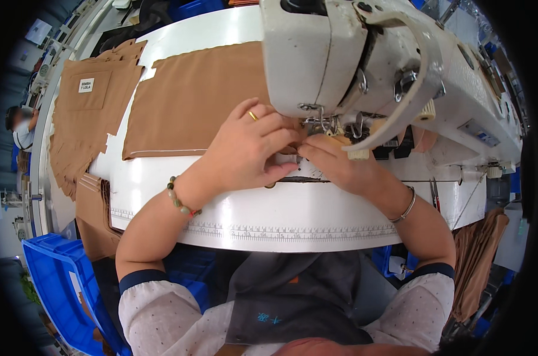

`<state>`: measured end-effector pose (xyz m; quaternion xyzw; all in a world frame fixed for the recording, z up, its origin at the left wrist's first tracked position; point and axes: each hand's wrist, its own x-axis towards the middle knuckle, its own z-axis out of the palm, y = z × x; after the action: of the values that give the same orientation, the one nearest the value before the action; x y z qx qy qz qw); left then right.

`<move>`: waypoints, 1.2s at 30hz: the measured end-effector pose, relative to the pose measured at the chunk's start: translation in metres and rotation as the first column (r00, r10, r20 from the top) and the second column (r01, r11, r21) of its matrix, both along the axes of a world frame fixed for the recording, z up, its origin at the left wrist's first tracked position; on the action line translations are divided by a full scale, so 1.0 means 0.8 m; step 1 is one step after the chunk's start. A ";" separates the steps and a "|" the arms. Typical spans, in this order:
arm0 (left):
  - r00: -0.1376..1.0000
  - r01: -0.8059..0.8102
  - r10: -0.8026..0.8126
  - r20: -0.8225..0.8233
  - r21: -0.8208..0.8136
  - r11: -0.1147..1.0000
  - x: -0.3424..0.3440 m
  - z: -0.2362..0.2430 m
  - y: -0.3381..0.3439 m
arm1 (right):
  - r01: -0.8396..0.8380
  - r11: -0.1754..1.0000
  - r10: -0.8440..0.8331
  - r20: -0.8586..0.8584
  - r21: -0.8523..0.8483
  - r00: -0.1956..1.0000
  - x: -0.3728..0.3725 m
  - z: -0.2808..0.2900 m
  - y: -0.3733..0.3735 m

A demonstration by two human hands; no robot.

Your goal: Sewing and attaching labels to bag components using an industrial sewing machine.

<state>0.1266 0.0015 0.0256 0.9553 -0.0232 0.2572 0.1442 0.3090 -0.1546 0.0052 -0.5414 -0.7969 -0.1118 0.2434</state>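
Observation:
A large brown fabric panel [192,95] lies on the white sewing table, its right side reaching under the head of a white sewing machine [307,59]. Beside the needle area [325,126], my left hand [248,148] has its fingers bent over the panel's edge, the thumb below them. My right hand [343,166] is just right of it, below the machine head, fingers pressed together and pointing left. The two hands' fingertips nearly meet. What lies between the right fingertips is mostly hidden. A small pale bit shows between the hands.
Stacked brown fabric pieces [79,118], the top one with a labelled pocket, lie at the left. A printed ruler [269,231] follows the table's front edge. Blue bins [61,279] stand lower left. Brown pieces [476,261] hang at the right, near small scissors or tweezers [436,196].

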 end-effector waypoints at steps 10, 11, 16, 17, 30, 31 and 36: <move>0.989 0.126 -0.145 0.031 0.342 0.931 -0.006 0.001 -0.003 | 0.047 0.996 -0.061 -0.198 -0.077 0.978 0.008 -0.018 -0.009; 0.988 0.130 -0.148 0.029 0.342 0.931 -0.004 0.001 -0.002 | 0.055 0.993 -0.076 -0.206 -0.107 0.976 0.009 -0.019 -0.010; 0.986 0.131 -0.161 0.053 0.365 0.922 -0.003 0.005 -0.003 | 0.076 0.990 -0.094 -0.159 -0.116 0.983 0.011 -0.019 -0.012; 0.985 0.132 -0.163 0.053 0.366 0.921 -0.002 0.004 -0.002 | 0.075 0.991 -0.094 -0.169 -0.114 0.981 0.010 -0.019 -0.012; 0.983 0.140 -0.172 0.061 0.356 0.924 -0.004 0.005 -0.001 | 0.044 0.994 -0.061 -0.183 -0.097 0.981 0.009 -0.017 -0.010; 0.983 0.145 -0.174 0.052 0.348 0.926 -0.004 0.005 0.000 | 0.053 0.993 -0.072 -0.187 -0.105 0.980 0.007 -0.016 -0.011; 0.987 0.155 -0.157 -0.016 0.283 0.947 -0.005 0.005 -0.001 | 0.049 0.991 -0.073 -0.202 -0.121 0.977 0.007 -0.007 -0.012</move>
<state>0.1225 0.0004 0.0295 0.9603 -0.1359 0.2424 0.0259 0.3143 -0.1639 -0.0005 -0.5874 -0.7557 -0.0163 0.2893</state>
